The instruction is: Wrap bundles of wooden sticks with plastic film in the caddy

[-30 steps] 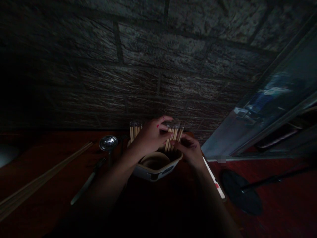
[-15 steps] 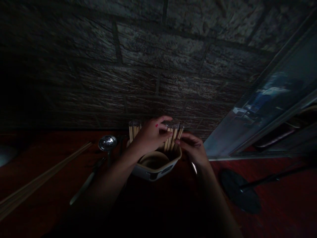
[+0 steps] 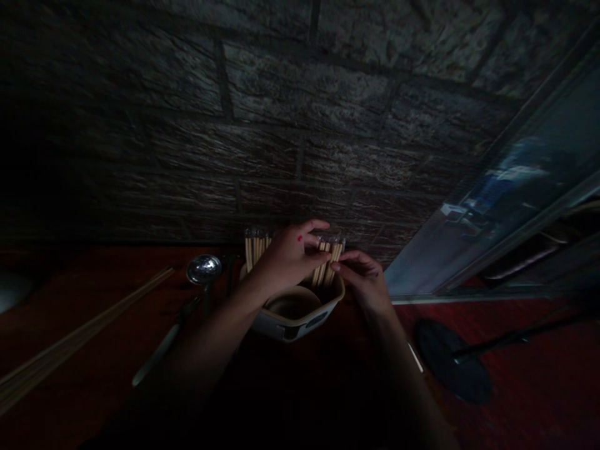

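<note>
A light-rimmed container [image 3: 285,331] stands against the wall, with a round bowl-like shape [image 3: 293,303] inside it. Wooden chopsticks in clear wrappers [image 3: 322,273] stand upright at its back right, and another bunch of wrapped chopsticks [image 3: 254,247] rises at its back left. My left hand [image 3: 290,253] reaches across the container, its thumb and some fingers closed around the right bunch while the index finger sticks out above. From the right side, my right hand [image 3: 363,275] pinches chopsticks of that same bunch between thumb and fingertips. The lower ends are in shadow.
Left of the container lie a shiny metal ladle [image 3: 204,269], a pale-handled utensil [image 3: 157,356] and long thin sticks [image 3: 89,334]. A stone-brick wall [image 3: 300,150] rises behind. On the right are a glass panel [image 3: 492,187] and a dark round stand base [image 3: 452,362].
The chopsticks at my right fingertips have shifted left, closer against the others in the bunch. My left hand has moved slightly right. The container stays in place.
</note>
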Motion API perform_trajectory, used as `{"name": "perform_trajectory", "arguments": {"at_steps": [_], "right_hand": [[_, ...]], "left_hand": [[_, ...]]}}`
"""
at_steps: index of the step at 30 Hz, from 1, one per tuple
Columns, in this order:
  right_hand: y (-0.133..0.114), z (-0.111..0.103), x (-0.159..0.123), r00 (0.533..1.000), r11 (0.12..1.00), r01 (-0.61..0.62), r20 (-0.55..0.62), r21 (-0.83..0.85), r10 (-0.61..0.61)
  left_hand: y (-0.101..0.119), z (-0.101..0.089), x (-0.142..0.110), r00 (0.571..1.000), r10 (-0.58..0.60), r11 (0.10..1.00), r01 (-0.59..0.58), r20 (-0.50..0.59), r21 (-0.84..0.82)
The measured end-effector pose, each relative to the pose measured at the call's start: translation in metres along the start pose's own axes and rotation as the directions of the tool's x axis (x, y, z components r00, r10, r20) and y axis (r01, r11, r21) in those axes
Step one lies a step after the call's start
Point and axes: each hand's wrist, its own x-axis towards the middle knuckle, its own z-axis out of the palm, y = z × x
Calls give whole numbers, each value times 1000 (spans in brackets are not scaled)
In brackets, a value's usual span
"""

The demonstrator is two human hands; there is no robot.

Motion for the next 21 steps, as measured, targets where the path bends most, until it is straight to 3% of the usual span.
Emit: {"name": "perform_trajectory", "arguments": {"at_steps": [5, 21], "right_hand": [[2, 0, 0, 1000, 1000, -14, -18, -7, 14], [2, 1, -1, 999, 998, 21, -27, -52, -22]], "left_hand": [[0, 0, 0, 1000, 11, 1000, -10, 25, -6], [1, 2, 2, 999, -10, 999, 11, -34, 41]]}}
